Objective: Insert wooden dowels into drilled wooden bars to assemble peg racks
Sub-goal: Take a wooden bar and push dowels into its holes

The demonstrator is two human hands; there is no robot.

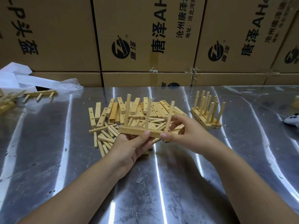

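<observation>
The left hand (131,146) cups the bar (137,130) from beneath, thumb pinching its front face, likely to steady it above the desk (64,159) while the right hand (182,130) pinches the bar's right end at the base of the third dowel (169,115), seemingly seating it. The bar's long axis runs left to right; its dowels point up, the third leaning right. Behind lie the loose pile (137,110) and finished racks (205,113)

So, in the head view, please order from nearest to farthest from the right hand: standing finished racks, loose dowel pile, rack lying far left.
From the right hand:
1. loose dowel pile, directly behind and left
2. standing finished racks, to its right
3. lying rack, far left, at back
</observation>
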